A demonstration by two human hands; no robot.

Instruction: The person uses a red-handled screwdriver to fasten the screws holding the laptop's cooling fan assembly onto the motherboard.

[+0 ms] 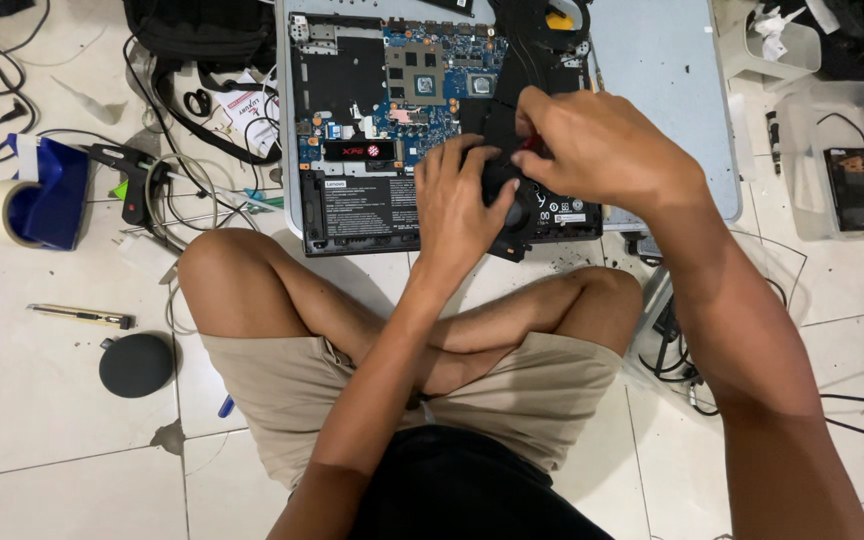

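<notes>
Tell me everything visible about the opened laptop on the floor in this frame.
The laptop lies flat, underside up, on a pale grey mat with its bottom cover off. A blue circuit board with two bare silver chips shows, above a flat black battery along the near edge. A black round fan sits at the near right corner, mostly hidden. The left hand presses on that fan; the right hand pinches a small red-handled tool over it. The person's knees sit just below the near edge.

My right hand (597, 150) hides the red tool's (530, 128) tip; my left hand (457, 205) covers the fan (512, 205). At twelve o'clock, the laptop (372, 120) is cropped.
</notes>
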